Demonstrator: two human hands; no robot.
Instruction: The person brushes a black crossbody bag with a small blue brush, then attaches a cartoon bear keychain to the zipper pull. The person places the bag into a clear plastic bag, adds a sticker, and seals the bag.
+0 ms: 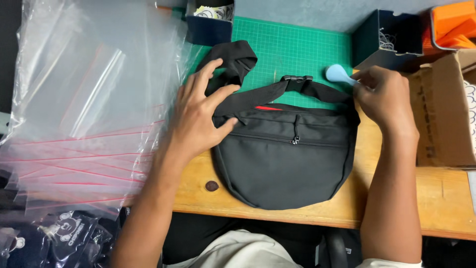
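1. Starting at the left edge of the wooden table, we found a fanned stack of clear zip bags with red seal lines, all lying flat and unfilled as far as we could tell. Below them, off the table's front-left corner, sat dark goods already sealed in plastic.
2. Our left hand lay spread, fingers apart, pressing on the left end of the black sling bag where the folded strap met the body; it clamped nothing, only held the fabric down.
3. The bag rested flat near the table's front edge, its upper part and strap lying over the green cutting mat. Its front zipper looked closed and the strap buckle looked fastened, so we judged the tidying of the bag largely done.
4. Our right hand was at the bag's right end, fingers pinched together on the stem of a small light-blue tool, its rounded end pointing towards the mat.
5. We judged that the bag had not yet gone into any clear bag, so the packing itself remained.
6. Towards the table's back-right corner stood a dark open box, an orange container and a cardboard carton along the right edge.
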